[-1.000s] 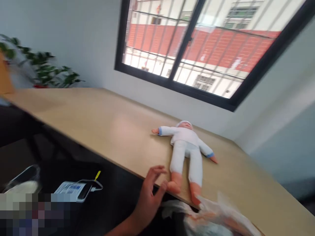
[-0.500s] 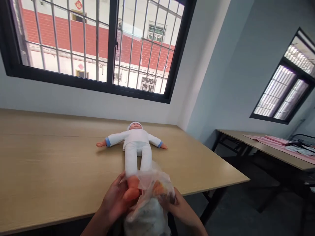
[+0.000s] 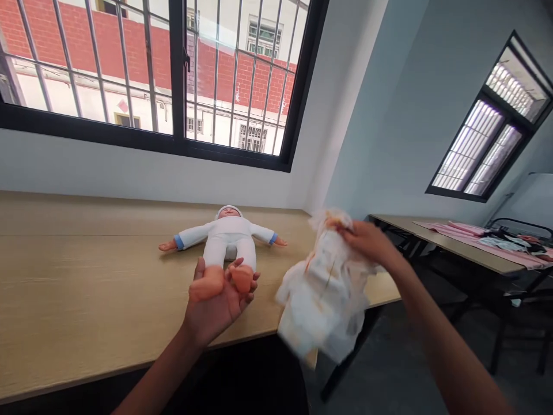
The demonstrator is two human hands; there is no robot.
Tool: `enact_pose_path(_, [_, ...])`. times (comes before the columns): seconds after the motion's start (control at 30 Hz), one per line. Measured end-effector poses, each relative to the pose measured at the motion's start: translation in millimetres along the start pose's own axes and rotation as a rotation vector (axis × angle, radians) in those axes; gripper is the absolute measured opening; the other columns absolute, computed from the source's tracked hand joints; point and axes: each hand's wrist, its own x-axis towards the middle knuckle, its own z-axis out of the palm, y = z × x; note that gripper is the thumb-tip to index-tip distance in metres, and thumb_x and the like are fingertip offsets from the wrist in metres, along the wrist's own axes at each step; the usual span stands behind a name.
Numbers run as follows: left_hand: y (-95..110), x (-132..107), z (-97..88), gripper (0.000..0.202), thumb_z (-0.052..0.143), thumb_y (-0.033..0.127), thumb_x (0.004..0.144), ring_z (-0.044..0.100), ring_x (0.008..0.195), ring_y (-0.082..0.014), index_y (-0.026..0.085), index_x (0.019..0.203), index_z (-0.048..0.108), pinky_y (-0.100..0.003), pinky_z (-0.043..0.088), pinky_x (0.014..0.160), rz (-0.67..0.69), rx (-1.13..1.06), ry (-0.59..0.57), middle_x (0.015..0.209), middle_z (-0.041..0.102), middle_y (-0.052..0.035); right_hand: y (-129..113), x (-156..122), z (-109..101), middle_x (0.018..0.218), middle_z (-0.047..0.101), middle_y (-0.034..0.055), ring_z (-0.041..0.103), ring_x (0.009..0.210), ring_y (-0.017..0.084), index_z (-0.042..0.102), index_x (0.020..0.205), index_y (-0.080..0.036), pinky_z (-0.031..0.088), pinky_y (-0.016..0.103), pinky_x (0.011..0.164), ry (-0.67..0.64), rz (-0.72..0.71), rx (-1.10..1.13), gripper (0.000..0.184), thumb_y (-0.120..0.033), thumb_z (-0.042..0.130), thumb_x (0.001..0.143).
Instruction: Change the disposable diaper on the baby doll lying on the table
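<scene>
A baby doll (image 3: 228, 227) in a white suit with blue cuffs and a white cap lies on its back on the wooden table (image 3: 86, 276). Its arms are spread and its bare feet point at me. My left hand (image 3: 218, 305) is palm up beneath both feet, fingers curled around them and the feet slightly raised. To the right, my right hand (image 3: 367, 239) grips the upper edge of a crumpled white disposable diaper (image 3: 324, 294). The diaper, blurred by motion, hangs over the table's right front edge and shows brownish-orange stains.
A barred window (image 3: 233, 80) is in the wall behind the table. At the right, a second table (image 3: 449, 242) bears a pink cloth (image 3: 453, 233) and some dark and white items. Dark floor lies between the tables.
The diaper has come away from the doll's feet, carried up and to the right by my right hand. My left hand has shifted from beside one foot to under both. The view has tilted slightly.
</scene>
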Motion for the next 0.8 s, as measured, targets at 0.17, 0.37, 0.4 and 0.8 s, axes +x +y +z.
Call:
enact_pose_path(0.17, [30.6,18.1,37.1,0.07,0.037,0.075,0.087,0.066,0.086,-0.0258,0.014,0.117,0.056,-0.038,0.055,0.079,0.037,0.099,-0.002,0.106,0.065,-0.0189,-24.9,21.6,-50.6,0.1,0.068,0.0238,0.067,0.103,0.031,0.061,0.119,0.003,0.043,0.037,0.08,0.268,0.178,-0.356,0.064,-0.042,0.019,0.102])
enact_pose_path(0.37, [60.6,37.8,59.7,0.062,0.046,0.069,0.086,0.066,0.087,-0.0255,0.018,0.121,0.052,-0.041,0.054,0.081,0.072,0.14,-0.05,0.112,0.063,-0.0164,-65.6,-0.7,51.4,0.104,0.07,0.0182,0.071,0.092,0.028,0.058,0.121,-0.013,0.05,0.037,0.075,-0.071,-0.043,-0.368,0.039,-0.011,0.027,0.098])
enact_pose_path(0.4, [64.0,40.3,61.3,0.06,0.049,0.068,0.086,0.066,0.088,-0.0259,0.019,0.12,0.052,-0.042,0.054,0.081,0.085,0.143,-0.057,0.113,0.063,-0.016,-70.8,-7.7,77.9,0.107,0.069,0.0179,0.071,0.093,0.028,0.059,0.121,-0.014,0.05,0.037,0.075,-0.168,-0.055,-0.348,0.039,-0.009,0.029,0.096])
enact_pose_path(0.8, [87.7,62.9,78.9,0.061,0.052,0.06,0.084,0.067,0.088,-0.0277,0.018,0.129,0.047,-0.043,0.053,0.079,0.097,0.216,-0.101,0.113,0.064,-0.0173,-129.7,-52.9,178.3,0.151,0.039,0.0233,0.048,0.132,0.041,0.044,0.145,-0.019,0.044,0.056,0.099,-0.382,-0.298,-0.045,0.053,-0.017,0.039,0.092])
